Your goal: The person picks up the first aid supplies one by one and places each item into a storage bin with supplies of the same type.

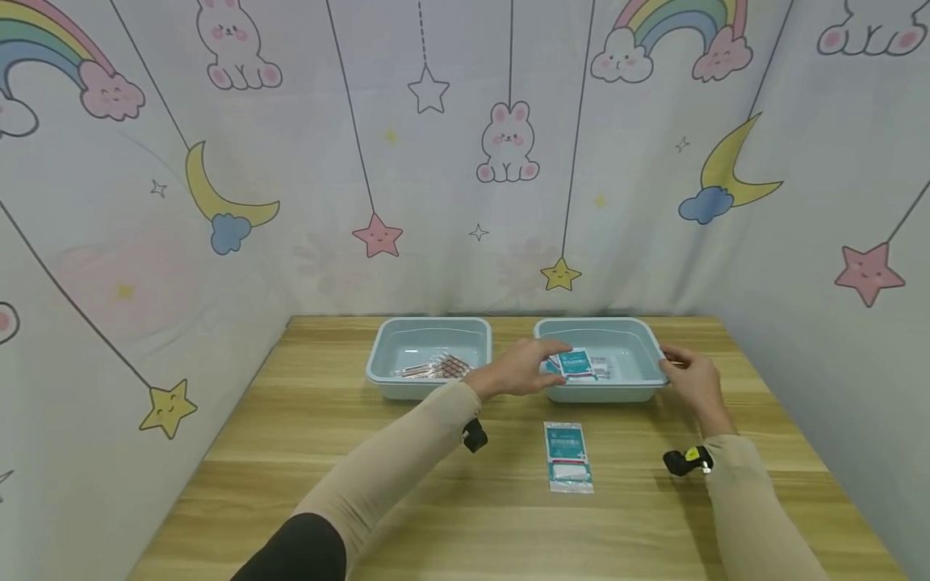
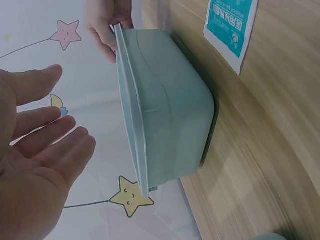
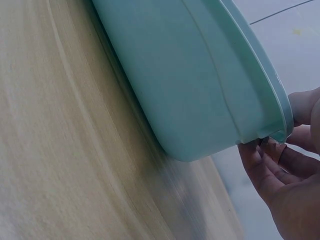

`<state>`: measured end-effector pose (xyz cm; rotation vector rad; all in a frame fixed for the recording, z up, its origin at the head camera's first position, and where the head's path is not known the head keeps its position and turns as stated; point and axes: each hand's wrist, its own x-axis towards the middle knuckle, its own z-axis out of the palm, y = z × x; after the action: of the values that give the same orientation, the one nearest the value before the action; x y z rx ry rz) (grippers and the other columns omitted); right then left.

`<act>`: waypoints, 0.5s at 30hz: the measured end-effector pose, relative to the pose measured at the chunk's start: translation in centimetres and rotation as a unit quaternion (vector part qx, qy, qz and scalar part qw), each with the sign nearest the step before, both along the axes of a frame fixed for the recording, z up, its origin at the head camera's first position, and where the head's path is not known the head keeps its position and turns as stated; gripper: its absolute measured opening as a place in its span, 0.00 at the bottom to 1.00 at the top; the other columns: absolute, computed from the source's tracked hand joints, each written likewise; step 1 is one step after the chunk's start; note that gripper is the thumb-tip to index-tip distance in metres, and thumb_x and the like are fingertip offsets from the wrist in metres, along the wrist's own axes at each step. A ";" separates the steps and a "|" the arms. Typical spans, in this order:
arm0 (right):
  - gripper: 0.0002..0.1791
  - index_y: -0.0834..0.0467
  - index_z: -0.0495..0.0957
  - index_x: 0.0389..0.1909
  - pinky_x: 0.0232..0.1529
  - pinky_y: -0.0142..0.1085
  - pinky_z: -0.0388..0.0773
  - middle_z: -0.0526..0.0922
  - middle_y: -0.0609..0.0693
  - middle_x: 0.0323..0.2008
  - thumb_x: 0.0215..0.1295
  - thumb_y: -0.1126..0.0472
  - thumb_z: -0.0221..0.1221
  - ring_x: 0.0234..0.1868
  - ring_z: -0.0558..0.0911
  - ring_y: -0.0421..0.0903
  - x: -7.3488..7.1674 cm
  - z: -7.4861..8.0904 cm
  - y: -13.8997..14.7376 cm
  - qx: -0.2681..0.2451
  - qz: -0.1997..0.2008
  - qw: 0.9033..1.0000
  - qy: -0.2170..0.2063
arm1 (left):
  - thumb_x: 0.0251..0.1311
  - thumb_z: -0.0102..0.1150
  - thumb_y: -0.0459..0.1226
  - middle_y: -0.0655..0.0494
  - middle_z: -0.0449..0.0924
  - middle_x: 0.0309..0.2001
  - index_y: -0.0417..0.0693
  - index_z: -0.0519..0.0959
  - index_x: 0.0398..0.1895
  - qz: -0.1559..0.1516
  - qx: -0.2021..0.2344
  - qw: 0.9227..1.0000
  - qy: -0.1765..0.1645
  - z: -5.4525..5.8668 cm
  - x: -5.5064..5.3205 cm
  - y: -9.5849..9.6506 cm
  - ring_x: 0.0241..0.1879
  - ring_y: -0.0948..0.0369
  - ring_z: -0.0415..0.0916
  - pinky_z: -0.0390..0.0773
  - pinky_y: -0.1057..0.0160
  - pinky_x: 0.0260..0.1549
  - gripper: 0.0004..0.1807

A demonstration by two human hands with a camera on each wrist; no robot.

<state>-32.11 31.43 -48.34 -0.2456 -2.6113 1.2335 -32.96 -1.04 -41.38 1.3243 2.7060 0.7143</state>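
Observation:
My left hand (image 1: 519, 369) reaches over the left end of the right-hand light blue plastic bin (image 1: 606, 394). Its thumb and fingers are spread apart and relaxed, and the left wrist view shows nothing in the palm (image 2: 37, 165). Inside that bin lie several flat teal-and-white packets (image 1: 577, 363), partly hidden by the hand. At the bin's right end my right hand (image 1: 697, 391) grips the rim, thumb on top and fingers beneath, as the right wrist view shows. Another teal-and-white packet (image 1: 567, 444), sealed and printed, lies flat on the table in front of the bin.
A second light blue bin (image 1: 417, 390) stands to the left, holding several slim brown-and-clear wrapped sticks (image 1: 436, 367). Both bins stand near the back of the wood-grain table (image 1: 465, 500). A patterned curtain (image 1: 450, 186) hangs behind and on both sides.

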 end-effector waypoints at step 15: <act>0.23 0.65 0.75 0.60 0.29 0.17 0.70 0.80 0.66 0.53 0.68 0.59 0.54 0.51 0.79 0.56 0.2 0.3 -0.3 -0.005 -0.006 1.000 0.005 | 0.64 0.62 0.43 0.54 0.75 0.63 0.46 0.72 0.65 -0.016 0.008 1.000 0.002 0.0 1.1 0.2 0.54 0.61 0.78 0.76 0.71 0.53 0.27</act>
<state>-31.95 31.17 -48.04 -0.2570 -2.5918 1.2416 -31.85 -0.86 -41.37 1.3718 2.6816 0.7336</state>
